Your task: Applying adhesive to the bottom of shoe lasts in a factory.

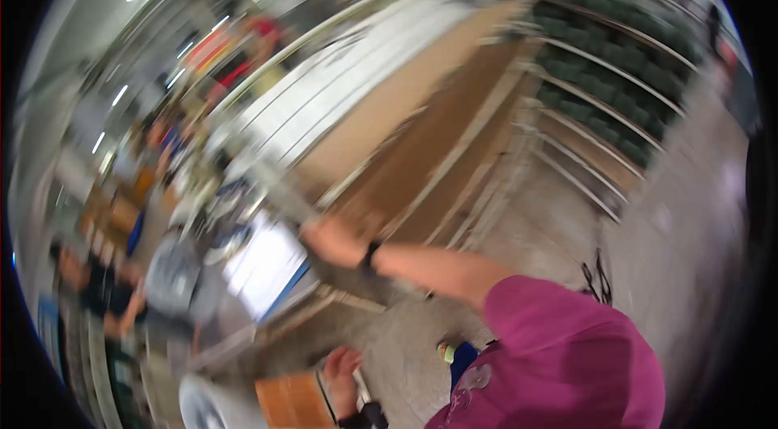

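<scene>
At the middle of the view, the right hand (334,241) is stretched out from a magenta sleeve (559,348), a dark band (370,254) on its wrist. Its fingers close around the near end of a grey metal rail (279,198), which belongs to a cart or rack of brown boards (421,145) running away to the far right; motion blur hides just how the fingers wrap it. Just left of that hand lies a white sheet with a blue edge (263,264), close to the fingers but not touching them as far as can be seen.

Near the lower edge, the left hand (342,379) has its fingers curled on a slim dark and white object (362,392), too smeared to make out. Just left of that hand sits an orange-brown box (293,401), and beyond it a pale round object (207,405).

Farther out, to the far right, stand wire shelves (624,64) stacked with dark green things. At the left, other people (97,283) stand around a crowded bench (194,194), all heavily blurred. The floor (689,210) is grey.
</scene>
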Demonstrator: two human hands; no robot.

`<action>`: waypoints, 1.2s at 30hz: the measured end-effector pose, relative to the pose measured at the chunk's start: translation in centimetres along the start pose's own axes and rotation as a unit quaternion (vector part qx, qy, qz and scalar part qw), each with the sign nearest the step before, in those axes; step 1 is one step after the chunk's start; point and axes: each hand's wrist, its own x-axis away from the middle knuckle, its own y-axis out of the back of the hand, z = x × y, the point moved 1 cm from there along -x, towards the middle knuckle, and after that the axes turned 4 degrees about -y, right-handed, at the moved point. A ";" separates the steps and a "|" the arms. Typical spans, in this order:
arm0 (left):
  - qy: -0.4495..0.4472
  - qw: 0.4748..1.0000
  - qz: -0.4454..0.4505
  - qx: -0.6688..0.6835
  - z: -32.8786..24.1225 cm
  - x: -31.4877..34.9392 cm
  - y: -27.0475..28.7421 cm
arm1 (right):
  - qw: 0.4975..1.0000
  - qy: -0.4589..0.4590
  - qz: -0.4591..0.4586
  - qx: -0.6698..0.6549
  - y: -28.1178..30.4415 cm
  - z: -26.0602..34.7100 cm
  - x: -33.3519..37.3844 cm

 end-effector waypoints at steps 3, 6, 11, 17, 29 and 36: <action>0.022 0.997 -0.071 -0.037 -2.3 1.5 4.0 | 0.987 -0.041 -0.019 -0.153 -3.6 3.7 4.4; -0.004 0.996 -0.034 -0.086 -1.3 -1.0 7.0 | 0.964 -0.093 0.014 -0.249 2.0 7.2 11.0; 0.014 0.980 -0.025 -0.199 -7.2 -5.8 4.6 | 0.971 -0.109 0.064 -0.203 9.5 7.0 17.4; -0.148 0.925 -0.050 -0.345 -7.7 -10.9 6.8 | 0.973 -0.181 -0.085 -0.116 16.2 10.2 23.6; -0.286 0.893 -0.171 -0.302 -6.2 -17.7 6.9 | 0.935 -0.265 -0.220 -0.086 20.0 12.2 30.5; -0.233 0.954 -0.053 -0.179 -6.1 -11.7 4.3 | 0.950 -0.238 -0.182 -0.092 24.9 14.7 36.5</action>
